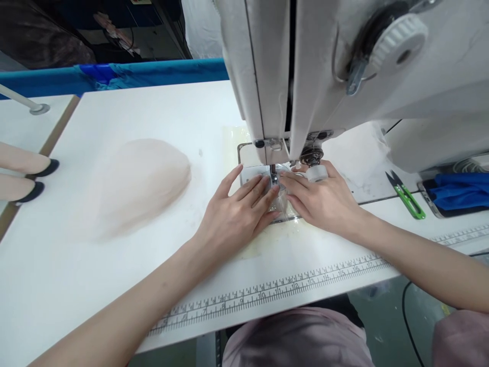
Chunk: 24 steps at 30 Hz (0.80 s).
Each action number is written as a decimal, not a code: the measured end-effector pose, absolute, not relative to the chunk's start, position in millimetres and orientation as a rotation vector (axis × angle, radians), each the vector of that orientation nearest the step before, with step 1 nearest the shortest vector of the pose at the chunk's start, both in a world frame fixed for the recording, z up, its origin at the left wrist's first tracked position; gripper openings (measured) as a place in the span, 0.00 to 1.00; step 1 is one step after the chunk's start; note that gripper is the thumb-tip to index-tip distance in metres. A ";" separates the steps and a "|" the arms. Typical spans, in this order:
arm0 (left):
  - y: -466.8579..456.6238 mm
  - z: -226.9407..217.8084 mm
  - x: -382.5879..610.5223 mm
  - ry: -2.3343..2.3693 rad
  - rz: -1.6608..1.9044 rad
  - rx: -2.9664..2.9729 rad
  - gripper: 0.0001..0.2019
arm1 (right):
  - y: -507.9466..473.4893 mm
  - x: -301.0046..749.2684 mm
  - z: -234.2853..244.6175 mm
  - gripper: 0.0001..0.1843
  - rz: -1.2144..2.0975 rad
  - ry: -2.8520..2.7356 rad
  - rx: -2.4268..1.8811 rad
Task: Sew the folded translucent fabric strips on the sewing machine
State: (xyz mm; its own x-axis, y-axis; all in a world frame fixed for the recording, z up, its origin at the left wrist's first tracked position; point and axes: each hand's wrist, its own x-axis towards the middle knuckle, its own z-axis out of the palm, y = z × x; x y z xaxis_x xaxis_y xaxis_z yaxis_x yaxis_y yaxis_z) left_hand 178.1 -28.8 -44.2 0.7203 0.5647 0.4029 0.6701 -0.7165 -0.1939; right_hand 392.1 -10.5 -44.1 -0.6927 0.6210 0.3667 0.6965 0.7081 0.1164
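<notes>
Free room over the white tabletop (49, 285) at left; sewing machine (267, 71) ahead, green snips (409, 200) at right as obstacles

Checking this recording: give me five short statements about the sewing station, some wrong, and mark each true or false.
1. The left hand and right hand are on opposite sides of the presser foot. True.
2. The snips lie left of the blue cloth in the picture. True.
3. The right hand holds the snips. False: the snips lie on the table, and the right hand is by the presser foot.
4. The snips have red handles. False: they are green.
5. The ruler scale runs along the table's near edge. True.
</notes>
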 end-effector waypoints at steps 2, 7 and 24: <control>-28.8 -44.9 178.5 -0.971 -0.468 -2.611 0.19 | -10.4 391.2 -43.8 0.14 -0.365 -2.613 -1.038; -29.5 -47.9 179.0 -1.046 -0.516 -2.640 0.19 | -11.0 389.5 -44.8 0.14 -0.351 -2.589 -1.006; -39.3 -44.9 173.1 -0.977 -0.670 -2.737 0.17 | -22.5 395.1 -40.2 0.10 -0.354 -2.569 -0.735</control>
